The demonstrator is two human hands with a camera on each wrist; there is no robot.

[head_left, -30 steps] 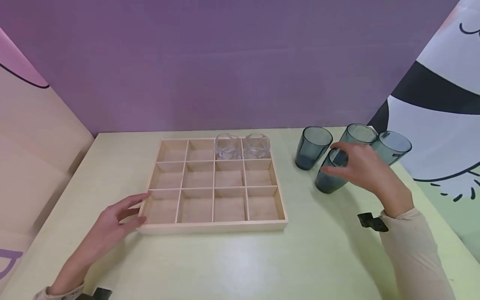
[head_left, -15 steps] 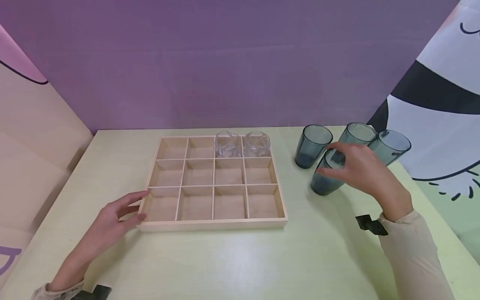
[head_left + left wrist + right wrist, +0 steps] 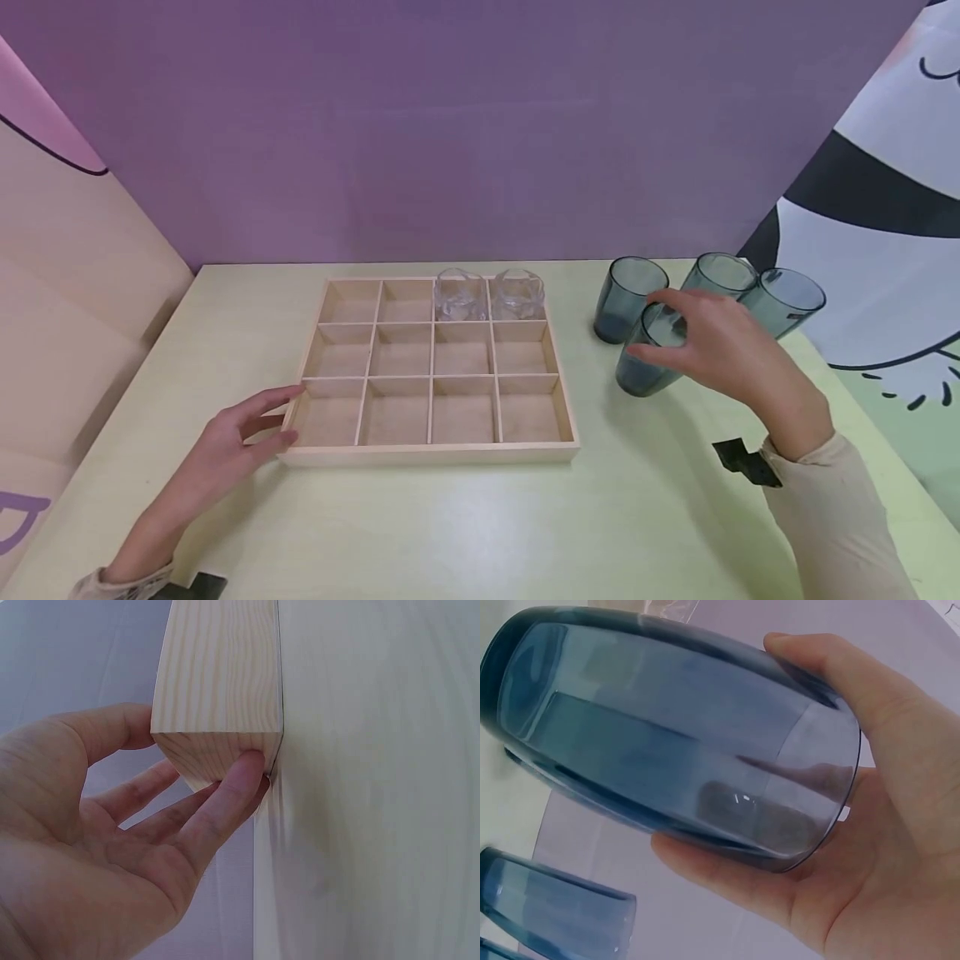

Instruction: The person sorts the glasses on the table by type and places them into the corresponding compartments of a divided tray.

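Blue-tinted tumbler (image 3: 667, 735) gripped by right hand (image 3: 723, 346); left hand (image 3: 225, 446) pinches wooden compartment tray (image 3: 431, 455). Two clear glasses (image 3: 461, 300) already in back row; three tumblers (image 3: 625, 304) outside.

The bare left-hand grip (image 3: 228, 442) is extended at the lower left of the frame, fingers slightly spread; the bare right-hand grip (image 3: 720, 346) is curled at centre right, its beige-sleeved forearm (image 3: 840, 521) angled upward.
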